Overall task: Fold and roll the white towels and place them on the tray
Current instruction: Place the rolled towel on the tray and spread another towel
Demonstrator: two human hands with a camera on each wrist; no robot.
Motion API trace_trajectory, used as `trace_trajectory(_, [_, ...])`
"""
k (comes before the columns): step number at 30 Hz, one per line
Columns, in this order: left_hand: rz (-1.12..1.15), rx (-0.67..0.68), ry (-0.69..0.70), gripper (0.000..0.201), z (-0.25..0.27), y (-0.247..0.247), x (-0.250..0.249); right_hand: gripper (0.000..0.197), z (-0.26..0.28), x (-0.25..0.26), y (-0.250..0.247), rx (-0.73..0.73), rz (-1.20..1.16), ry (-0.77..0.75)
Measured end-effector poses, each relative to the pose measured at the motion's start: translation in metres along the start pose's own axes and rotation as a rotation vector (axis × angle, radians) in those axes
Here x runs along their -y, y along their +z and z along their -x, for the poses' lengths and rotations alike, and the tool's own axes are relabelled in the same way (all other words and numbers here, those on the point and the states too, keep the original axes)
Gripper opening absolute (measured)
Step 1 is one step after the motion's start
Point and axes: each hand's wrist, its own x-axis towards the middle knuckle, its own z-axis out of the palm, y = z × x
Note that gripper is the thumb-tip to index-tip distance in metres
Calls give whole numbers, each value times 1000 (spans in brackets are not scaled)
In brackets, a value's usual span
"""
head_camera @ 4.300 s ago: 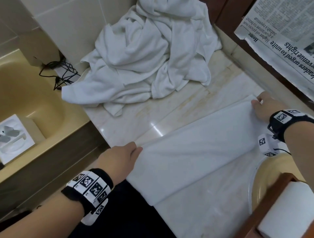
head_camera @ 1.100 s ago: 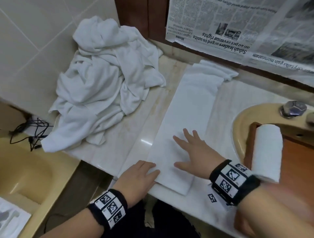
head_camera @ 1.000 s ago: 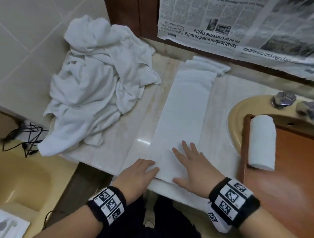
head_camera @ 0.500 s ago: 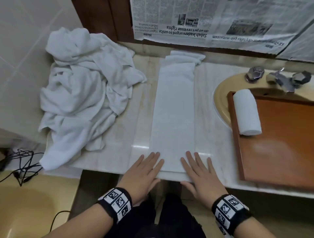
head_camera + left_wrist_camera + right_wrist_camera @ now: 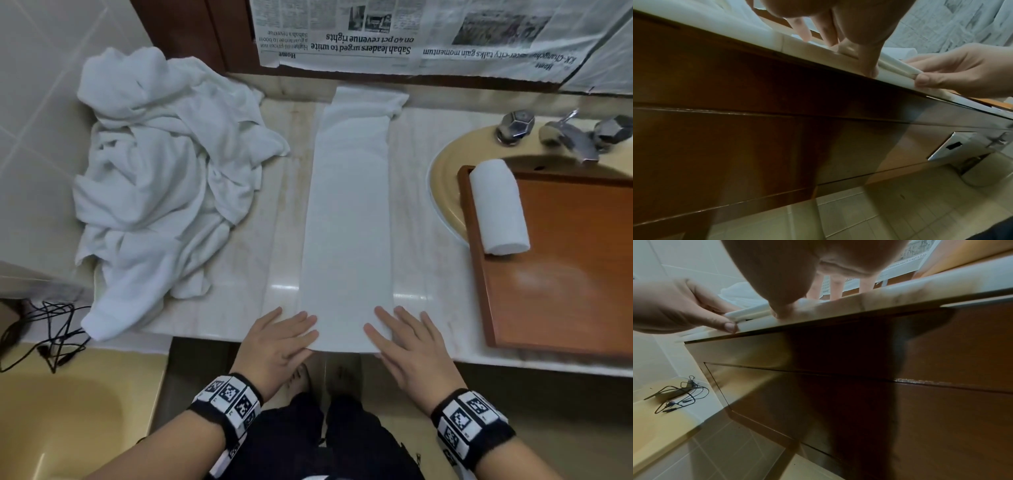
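One folded towel (image 5: 346, 222), one rolled towel (image 5: 498, 209), one tray (image 5: 561, 274), one towel heap (image 5: 161, 178).

1. The long folded white towel strip (image 5: 346, 219) had its near corners covered by the left hand (image 5: 277, 342) and right hand (image 5: 407, 346).
2. From above, both thumbs were hidden, so each grip on the towel's near edge could not be judged there; the wrist views showed a thumb under that edge.
3. The flat reddish-brown wooden tray (image 5: 561, 274) was cut off by the right edge of the head view.
4. The small print on the taped-up newspaper sheet (image 5: 411, 31) was too small to read.
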Motion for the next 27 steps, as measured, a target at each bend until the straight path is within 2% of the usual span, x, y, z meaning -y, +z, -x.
trace_trajectory(5, [35, -14, 22, 19, 0, -5, 1, 38, 2, 0, -7, -118, -34, -14])
trace_trajectory(8, [84, -4, -9, 19, -1, -7, 0, 40, 1, -2, -15, -126, -73, -49])
trace_trajectory(10, [108, 26, -58, 19, -6, -12, 0, 33, -2, -3, -18, -116, -161, -67])
trace_trajectory(13, [83, 91, -134, 26, -16, -25, -3, 26, -6, -7, -20, -87, -316, 32])
trace_trajectory(16, [63, 193, -150, 32, -27, -34, -7, 15, -13, -6, -29, 45, -426, 203])
trace_trajectory(18, [69, 294, -243, 33, -37, -42, -10, 5, -20, -4, -40, 121, -501, 322])
trace_trajectory(21, [113, 441, -552, 23, -59, -56, -13, 12, -31, -6, -50, 172, -608, 482])
trace_trajectory(23, [163, 448, -732, 20, -71, -59, -13, 16, -38, -7, -53, 203, -606, 528])
trace_trajectory(27, [42, 519, -888, 31, -96, -58, -18, 29, -53, -11, -60, 271, -576, 546])
